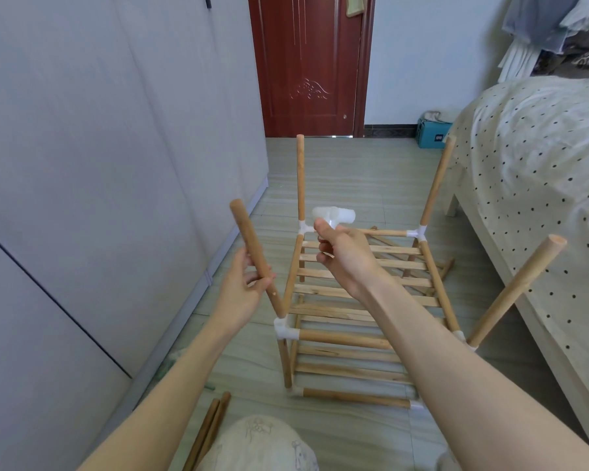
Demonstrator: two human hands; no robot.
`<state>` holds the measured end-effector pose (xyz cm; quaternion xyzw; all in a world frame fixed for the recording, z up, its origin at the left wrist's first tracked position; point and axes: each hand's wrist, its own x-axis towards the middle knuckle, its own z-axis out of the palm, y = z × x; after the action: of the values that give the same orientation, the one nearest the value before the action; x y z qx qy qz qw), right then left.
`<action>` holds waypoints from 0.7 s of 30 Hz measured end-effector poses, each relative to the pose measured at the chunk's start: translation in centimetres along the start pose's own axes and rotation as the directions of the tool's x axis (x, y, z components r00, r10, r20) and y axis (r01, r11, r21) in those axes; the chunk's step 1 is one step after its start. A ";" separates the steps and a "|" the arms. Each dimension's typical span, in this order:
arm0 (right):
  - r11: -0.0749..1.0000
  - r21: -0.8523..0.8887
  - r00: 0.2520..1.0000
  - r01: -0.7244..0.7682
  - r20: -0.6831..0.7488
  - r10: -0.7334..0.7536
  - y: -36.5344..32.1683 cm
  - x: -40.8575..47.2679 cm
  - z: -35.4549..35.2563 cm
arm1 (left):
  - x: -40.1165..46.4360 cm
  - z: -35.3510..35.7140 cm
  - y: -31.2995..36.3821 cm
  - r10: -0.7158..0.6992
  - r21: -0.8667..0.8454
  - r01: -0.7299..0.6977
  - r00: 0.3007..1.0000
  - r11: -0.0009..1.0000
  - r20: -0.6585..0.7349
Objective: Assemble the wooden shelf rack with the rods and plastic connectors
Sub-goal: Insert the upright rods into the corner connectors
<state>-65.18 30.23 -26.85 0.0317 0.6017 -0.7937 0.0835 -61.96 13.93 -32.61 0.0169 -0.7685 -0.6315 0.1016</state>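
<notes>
My left hand (249,283) grips the near-left upright round wooden rod (254,256), fingers wrapped about its middle, and that rod leans out toward eleven o'clock from the white plastic corner connector (284,328) at its foot. My right hand (344,256) pinches a translucent white plastic T-shaped connector (334,215) between thumb and fingers, held up over the middle of the frame. The half-built pale wooden shelf rack (361,300) stands on the grey tiled floor (347,164) dead ahead at twelve o'clock, two slatted tiers already joined, with four uprights poking up: far left (300,178), far right (437,181), the one in my left hand, and the near-right rod (517,290) tilting out to three o'clock. Spare wooden rods (208,433) lie at seven o'clock by my knee. The polka-dot bed (531,171) sits at two o'clock and the dark red door (310,62) at twelve.

I judge the connector light, hard and a bit slick, so a firm pinch on its stem suits it, leaving the sockets clear. The rod looks stiff and light; holding it mid-length lets me steady the wobbling top while I cap it. The frame itself looks loose at the joints, so pushing down gently and straight seems wise, or a lower socket may pop free.
</notes>
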 end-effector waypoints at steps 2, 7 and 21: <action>1.000 -0.025 1.000 0.002 -0.010 -0.002 0.2 0.2 -0.1 | -0.1 0.0 -0.7 -0.014 0.046 0.014 1.000 0.999 -0.011; 1.000 -0.004 1.000 -0.017 -0.016 0.017 0.5 0.5 -0.1 | 0.0 -0.2 -0.5 -0.017 0.104 0.014 0.999 0.994 0.030; 0.999 0.026 0.999 0.038 -0.030 -0.038 0.6 0.4 1.1 | -0.5 0.7 -2.2 -0.024 0.282 -0.005 0.995 0.959 0.098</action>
<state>-65.46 28.98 -27.15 0.0329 0.5928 -0.8025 0.0592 -61.86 14.28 -34.94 0.0032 -0.8547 -0.5161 0.0565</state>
